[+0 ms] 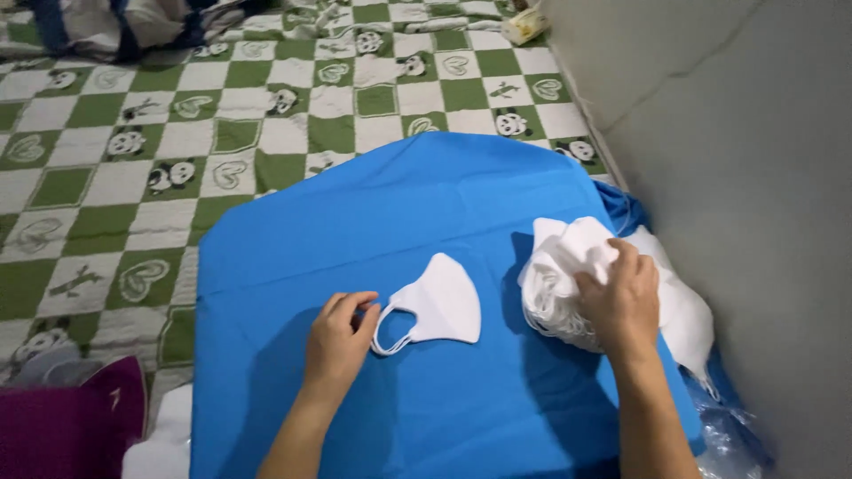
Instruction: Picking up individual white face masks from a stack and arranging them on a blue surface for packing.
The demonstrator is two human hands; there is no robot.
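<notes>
A single white face mask (439, 306) lies flat on a bright blue cloth (373, 213), its ear loop at its left end. My left hand (340, 341) pinches that ear loop between thumb and fingers. To the right, my right hand (621, 302) rests on a thick bundle of white masks (564, 266) and grips its top. More white masks (688, 315) spill behind the bundle toward the wall.
The blue cloth lies over a green-and-white checkered bedsheet (133, 177) with panda prints. A grey wall (754, 177) runs along the right. Clear plastic wrap (732, 439) is crumpled at the lower right. A purple item (71, 421) sits lower left, rumpled bedding (115, 27) at the top left.
</notes>
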